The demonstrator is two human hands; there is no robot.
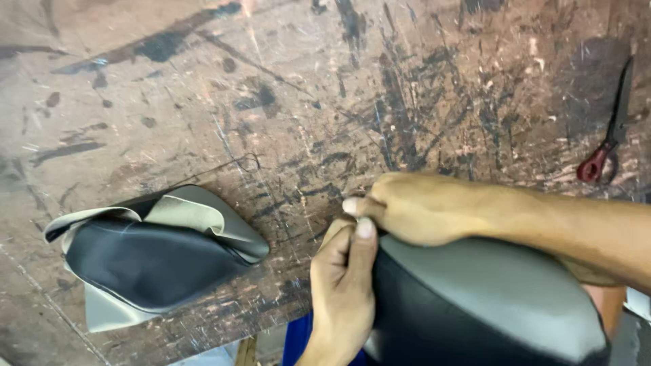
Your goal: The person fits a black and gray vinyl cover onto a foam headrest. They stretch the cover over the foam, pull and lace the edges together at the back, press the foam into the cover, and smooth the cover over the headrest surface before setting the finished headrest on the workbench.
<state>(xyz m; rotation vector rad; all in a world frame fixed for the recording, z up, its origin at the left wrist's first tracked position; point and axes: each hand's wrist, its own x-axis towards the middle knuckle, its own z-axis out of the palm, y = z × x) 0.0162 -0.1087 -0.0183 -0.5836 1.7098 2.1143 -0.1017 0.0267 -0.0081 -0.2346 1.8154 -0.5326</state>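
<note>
Black-and-grey padded vinyl seat cushion (pixel 475 298) sits at the near right of the scene, its glossy black side facing left and its grey panel facing up and right. It rests against the near edge of a scarred brown wooden workbench (pixel 203 81), whose top is streaked with dark marks and pale scratches.

Left hand (pixel 342 285) comes up from the near edge, just left of the cushion. Thumb and fingers are pinched close together at the cushion's far left corner, gripping the edge of the cover there; thumbnail faces up.

Right hand (pixel 407 207) reaches in from the right, forearm lying across the grey top of the cushion. It is curled into a loose fist at the same corner, thumb pointing left, with the fingers tucked under so that what exactly they hold is hidden; it appears closed on the cover's edge. The two hands touch at the thumbs.

Loose folded cover of black vinyl with pale grey backing (pixel 152 257) lies on the bench at the near left, well apart from both hands, its grey underside turned up along the far edge.

Red-handled scissors with dark blades (pixel 608 135) lie on the bench at the far right, blades pointing away, well apart from the hands.

A strip of blue (pixel 295 339) shows below the bench edge, beside the left wrist; what it is cannot be told.
</note>
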